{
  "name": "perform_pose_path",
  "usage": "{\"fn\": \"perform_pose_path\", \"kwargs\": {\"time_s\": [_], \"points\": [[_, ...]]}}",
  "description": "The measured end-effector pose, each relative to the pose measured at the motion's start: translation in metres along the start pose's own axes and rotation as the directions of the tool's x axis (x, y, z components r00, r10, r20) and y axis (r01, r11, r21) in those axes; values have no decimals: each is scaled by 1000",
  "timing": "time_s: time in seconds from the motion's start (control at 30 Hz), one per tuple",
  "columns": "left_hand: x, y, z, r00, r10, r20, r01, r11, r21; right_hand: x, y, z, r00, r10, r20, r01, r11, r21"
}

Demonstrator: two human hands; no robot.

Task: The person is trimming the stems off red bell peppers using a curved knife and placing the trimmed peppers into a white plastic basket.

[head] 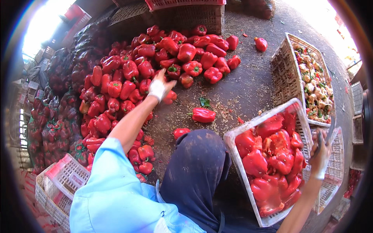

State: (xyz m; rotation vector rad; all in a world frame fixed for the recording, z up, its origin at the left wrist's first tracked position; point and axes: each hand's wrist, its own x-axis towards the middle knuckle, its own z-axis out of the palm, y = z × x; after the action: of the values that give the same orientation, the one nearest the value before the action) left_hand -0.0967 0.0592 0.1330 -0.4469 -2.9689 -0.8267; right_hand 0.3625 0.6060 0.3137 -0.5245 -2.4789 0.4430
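Observation:
My left hand [161, 86], with a white covering around the palm and wrist, reaches to the near edge of a big pile of red bell peppers [145, 51]. Its fingers are spread over the peppers, and no pepper is visibly gripped. At the right, my right hand [320, 154] is closed around the handle of a knife [331, 129], blade pointing away from me. That hand is beside the rim of a white plastic crate [228, 137] full of cut, opened red peppers [274, 163]. A whole red pepper [203, 115] lies on the floor before my knee.
Another crate [287, 72] holds pepper cores and seeds. Behind my right hand stands a further white crate [329, 180]. Filled mesh sacks [59, 125] line the left, above stacked crates [55, 192]. Seeds litter the floor [247, 87]; a crate [189, 17] backs the pile.

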Motion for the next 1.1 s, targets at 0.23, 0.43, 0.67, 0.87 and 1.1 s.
{"fn": "perform_pose_path", "kwargs": {"time_s": [0.23, 0.43, 0.67, 0.87, 1.1], "points": [[146, 112, 24, 971, -195, 140, 146, 942, 301, -100, -6, -11, 942, 326, 73, -329, 944, 21], [187, 115, 104, 993, -121, 13, 79, 727, 682, -92, -82, 3, 720, 691, 63, -689, 700, 187], [187, 118, 109, 995, -100, 10, 70, 760, 646, -75, -107, 21, 462, 859, 219, -837, 341, 428], [160, 120, 66, 998, -49, -40, 57, 967, 246, -103, -100, 10, 550, 834, 52, -803, 511, 307], [82, 154, -1, 933, 252, 256, 132, 423, -897, -128, -80, 6, 906, 400, 136, -411, 910, 62]]}}
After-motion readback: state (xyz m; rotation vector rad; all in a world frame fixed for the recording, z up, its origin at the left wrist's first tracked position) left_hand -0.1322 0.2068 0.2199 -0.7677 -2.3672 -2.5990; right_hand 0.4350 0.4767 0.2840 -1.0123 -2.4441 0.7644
